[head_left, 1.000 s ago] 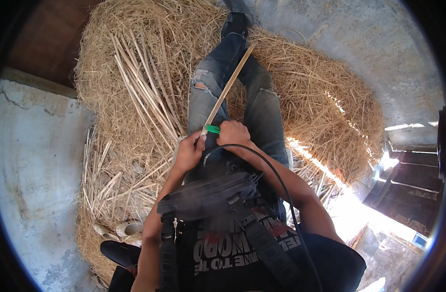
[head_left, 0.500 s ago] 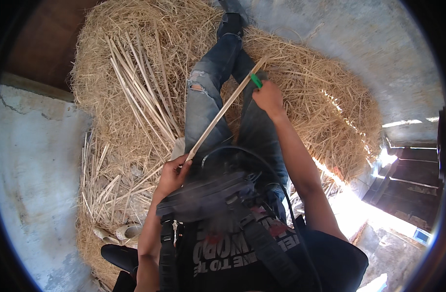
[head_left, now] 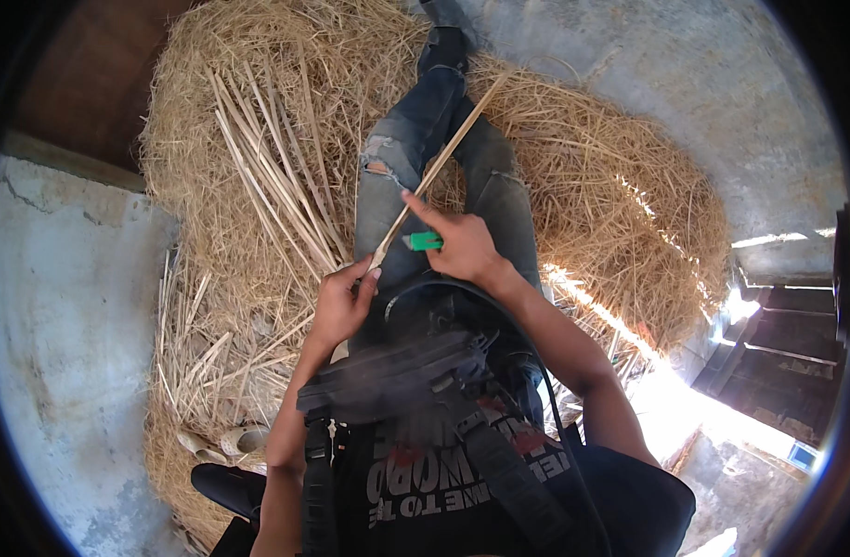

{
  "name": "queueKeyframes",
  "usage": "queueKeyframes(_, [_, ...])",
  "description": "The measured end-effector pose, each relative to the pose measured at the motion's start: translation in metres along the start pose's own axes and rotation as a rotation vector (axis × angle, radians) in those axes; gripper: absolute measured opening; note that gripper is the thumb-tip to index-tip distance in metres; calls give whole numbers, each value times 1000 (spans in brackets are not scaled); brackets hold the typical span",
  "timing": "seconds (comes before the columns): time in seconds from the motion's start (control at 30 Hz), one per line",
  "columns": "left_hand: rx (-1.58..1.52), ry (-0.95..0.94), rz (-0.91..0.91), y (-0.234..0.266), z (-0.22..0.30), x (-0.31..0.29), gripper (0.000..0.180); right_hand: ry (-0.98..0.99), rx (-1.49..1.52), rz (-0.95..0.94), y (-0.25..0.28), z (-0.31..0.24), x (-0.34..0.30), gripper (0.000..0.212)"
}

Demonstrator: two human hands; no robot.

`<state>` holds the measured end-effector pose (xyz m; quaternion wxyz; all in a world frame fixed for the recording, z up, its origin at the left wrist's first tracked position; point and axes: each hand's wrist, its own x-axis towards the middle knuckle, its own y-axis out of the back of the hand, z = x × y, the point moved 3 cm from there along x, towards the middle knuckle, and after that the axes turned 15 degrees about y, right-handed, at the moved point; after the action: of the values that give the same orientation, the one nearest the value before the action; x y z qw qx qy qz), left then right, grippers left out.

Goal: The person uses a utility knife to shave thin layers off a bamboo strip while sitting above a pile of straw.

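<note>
A long, thin bamboo strip (head_left: 460, 137) slants up and to the right over my outstretched legs. Its near end is pinched between the thumb and fingers of my left hand (head_left: 339, 302). My right hand (head_left: 464, 247) grips a green utility knife (head_left: 427, 241), whose short blade tip points left, close to the strip's lower part. The right index finger stretches out to the strip around its middle and seems to touch it. Most of the knife's handle is hidden inside the right palm.
Several loose bamboo strips (head_left: 272, 167) lie on the straw (head_left: 610, 158) left of my legs. Shorter pieces (head_left: 188, 339) are scattered nearer, beside two hollow bamboo sections (head_left: 246, 440). Bluish plaster walls (head_left: 63, 316) bound the straw. Bright sunlight falls at lower right.
My right hand has come down and left with the knife, from the strip's far part to its lower part. The index finger is now extended. My left hand has risen slightly.
</note>
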<state>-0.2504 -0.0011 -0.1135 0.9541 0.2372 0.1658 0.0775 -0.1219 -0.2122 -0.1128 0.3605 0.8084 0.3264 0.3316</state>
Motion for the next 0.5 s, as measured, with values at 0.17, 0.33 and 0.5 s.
queueKeyframes(0.17, [32, 49, -9, 2, 8, -3, 34, 108, 55, -21, -7, -8, -4, 98])
queueKeyframes(0.33, [-4, 23, 10, 2, 4, -7, 35, 1, -29, 49, 11, 19, -1, 90])
queueKeyframes(0.5, [38, -160, 86, 8, 8, -10, 33, -20, -6, 283, 36, 50, 8, 82])
